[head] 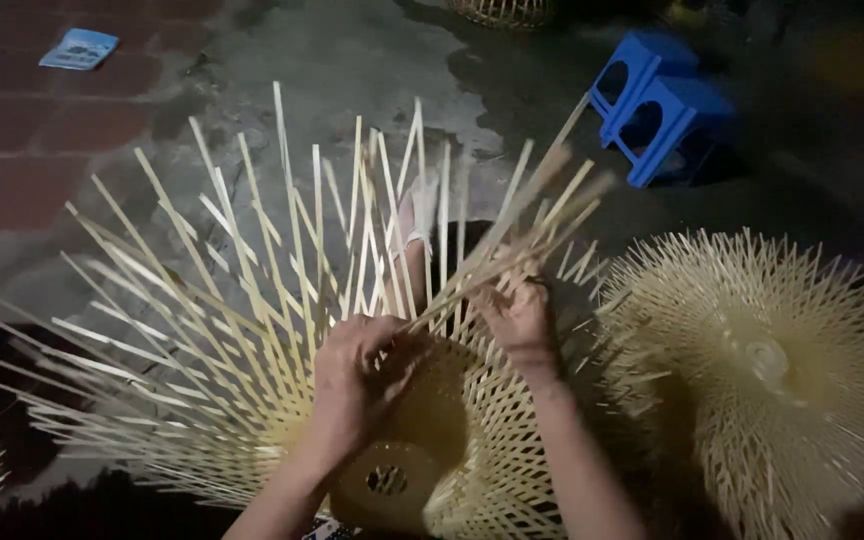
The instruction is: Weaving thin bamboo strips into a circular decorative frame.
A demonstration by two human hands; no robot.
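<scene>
Bamboo basket frame [452,440] sitting on lap, centre woven, outer splints fanning loose. Left hand [357,375] pinching splint at weave edge; right hand [520,318] gripping splint bundle [537,215]. Finished frame [772,370] lying beside.

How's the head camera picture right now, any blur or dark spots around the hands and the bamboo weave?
Head view: dim overall, corners near black; the half-woven pale bamboo strip frame catches the light; the strips gripped by the right hand smear with motion blur; the left hand is sharper; the blue plastic stool sits in shadow.
</scene>
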